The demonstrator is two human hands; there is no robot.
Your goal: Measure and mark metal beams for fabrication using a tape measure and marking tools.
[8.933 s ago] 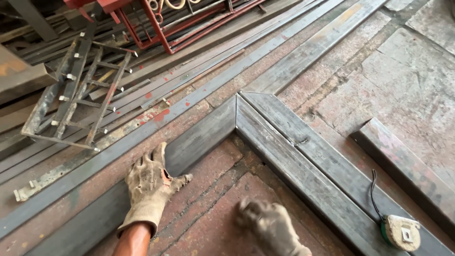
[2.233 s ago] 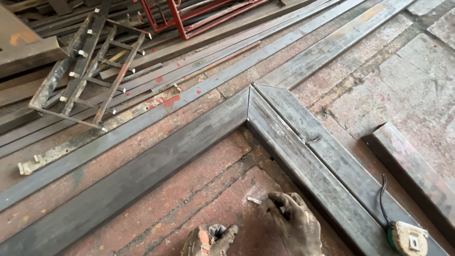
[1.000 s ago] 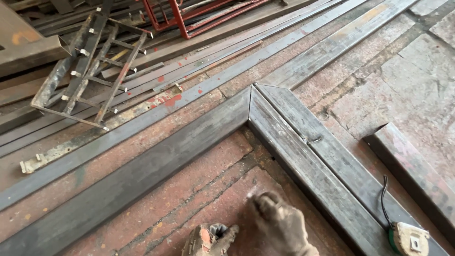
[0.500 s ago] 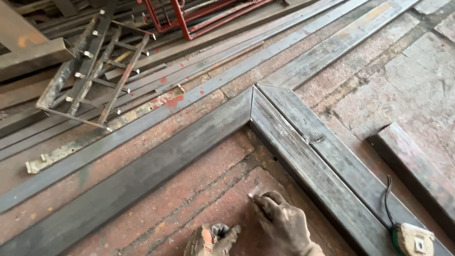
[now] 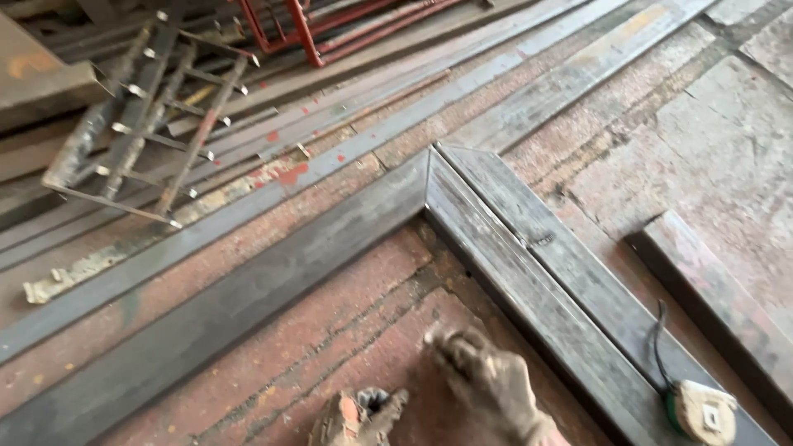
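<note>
1. The right hand [image 5: 487,384], in a dirty work glove, is seen at the near edge of the view, low over the red brick floor [image 5: 330,330], just left of the near-right steel bar.
2. A small pale stick [image 5: 429,337], perhaps chalk, appears to be pinched at the fingertips of the right hand; the picture is blurred there, so what it is cannot be told for certain. Its tip is at or just above the bricks.
3. The left hand [image 5: 357,417], also gloved, is cut off by the near edge; its fingers are curled, and whether its grip is pressed together or holds anything cannot be told.
4. Two flat steel bars [image 5: 347,227] are laid on the floor and joined in a mitred corner [image 5: 429,177] beyond the hands; one bar runs to the near left, the other to the near right.
5. A tape measure [image 5: 702,410] with a green and pale case is lying on the near-right bar, with a dark cord leading away from it.
6. Further long steel strips [image 5: 529,58], a ladder-like welded frame [image 5: 144,124] at the far left and a red frame [image 5: 306,25] at the far edge are also seen.
</note>
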